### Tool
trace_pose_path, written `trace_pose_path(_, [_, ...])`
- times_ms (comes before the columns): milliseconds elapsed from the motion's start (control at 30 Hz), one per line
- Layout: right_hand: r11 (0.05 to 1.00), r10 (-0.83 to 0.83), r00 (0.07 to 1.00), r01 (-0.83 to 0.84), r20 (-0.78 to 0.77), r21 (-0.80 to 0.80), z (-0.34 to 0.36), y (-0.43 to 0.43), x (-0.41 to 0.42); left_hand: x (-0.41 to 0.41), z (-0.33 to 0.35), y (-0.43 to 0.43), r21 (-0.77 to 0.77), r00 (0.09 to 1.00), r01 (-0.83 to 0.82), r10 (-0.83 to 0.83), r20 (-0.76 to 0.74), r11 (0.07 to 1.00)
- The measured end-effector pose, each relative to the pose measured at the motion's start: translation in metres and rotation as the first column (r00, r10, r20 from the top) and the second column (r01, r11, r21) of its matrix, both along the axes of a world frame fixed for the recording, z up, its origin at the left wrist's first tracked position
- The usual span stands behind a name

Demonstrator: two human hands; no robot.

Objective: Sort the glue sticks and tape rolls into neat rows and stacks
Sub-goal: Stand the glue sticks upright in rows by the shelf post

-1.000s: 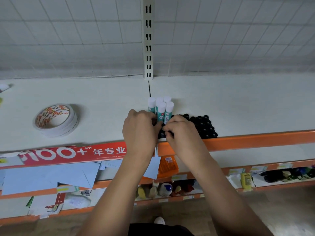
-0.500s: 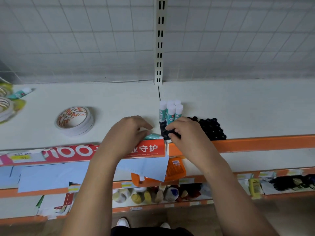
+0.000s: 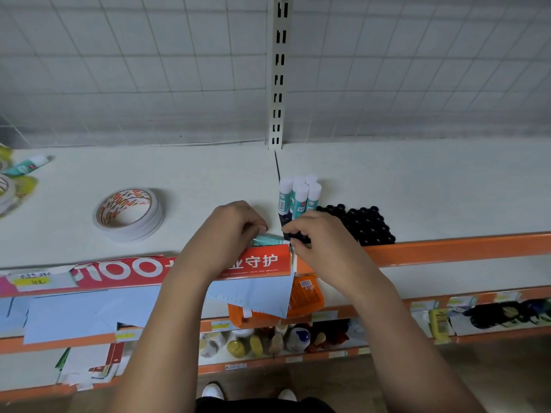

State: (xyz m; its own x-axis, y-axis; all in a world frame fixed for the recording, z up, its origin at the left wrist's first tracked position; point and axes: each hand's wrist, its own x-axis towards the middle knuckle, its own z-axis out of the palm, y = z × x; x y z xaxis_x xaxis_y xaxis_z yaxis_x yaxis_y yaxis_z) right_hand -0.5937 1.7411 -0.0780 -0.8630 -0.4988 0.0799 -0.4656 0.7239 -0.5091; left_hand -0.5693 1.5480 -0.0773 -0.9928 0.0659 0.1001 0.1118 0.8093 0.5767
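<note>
Several white-capped teal glue sticks [image 3: 298, 195] stand upright in the back-left corner of a black holder tray [image 3: 368, 225] on the white shelf [image 3: 417, 186]. My left hand [image 3: 235, 231] grips one more teal glue stick [image 3: 268, 240], which lies sideways at the shelf's front edge, just left of the tray. My right hand [image 3: 316, 236] pinches the tray's front-left corner with curled fingers. A stack of white tape rolls [image 3: 128, 214] lies flat to the left.
At the far left lie another glue stick [image 3: 26, 165] and more tape rolls [image 3: 6, 189], cut off by the frame. An upright slotted post [image 3: 278, 84] rises behind the tray. An orange rail [image 3: 462, 248] and a red sign strip [image 3: 143, 268] edge the shelf front.
My left hand has drawn back leftward from the tray and now holds a glue stick lying sideways. My right hand has stayed at the tray's front corner.
</note>
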Motion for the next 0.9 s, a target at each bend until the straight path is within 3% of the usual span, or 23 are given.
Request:
trace_pose_path(200, [0.998, 0.006, 1.000, -0.006, 0.003, 0.059, -0.001, -0.003, -0.002, 0.003, 0.001, -0.005, -0.028, 1.000, 0.002, -0.001, 0.020, 1.000])
trace_pose_path(400, [1.000, -0.015, 1.000, 0.015, -0.005, 0.015, -0.001, -0.003, -0.004, 0.006, 0.003, -0.023, -0.040, 0.979, 0.036, -0.027, 0.201, 0.999])
trace_pose_path(533, [0.998, -0.023, 1.000, 0.023, 0.001, -0.064, 0.000, -0.006, -0.002, 0.004, 0.003, -0.015, -0.040, 0.997, 0.002, 0.002, 0.079, 0.999])
trace_pose_path(633, [0.993, -0.037, 0.999, 0.040, 0.022, -0.116, 0.000, -0.010, -0.001, 0.004, 0.004, -0.012, 0.046, 0.999, 0.008, -0.006, -0.049, 0.999])
trace_pose_path(733, [0.982, -0.094, 0.995, 0.100, 0.044, -0.162, 0.000, -0.011, -0.002, 0.002, 0.005, -0.010, 0.105, 0.985, -0.083, 0.098, -0.143, 0.991])
trace_pose_path(900, [0.975, -0.136, 0.990, 0.138, 0.021, -0.177, 0.002, -0.008, -0.003, -0.002, 0.005, -0.006, 0.230, 0.958, -0.249, 0.274, -0.085, 0.941])
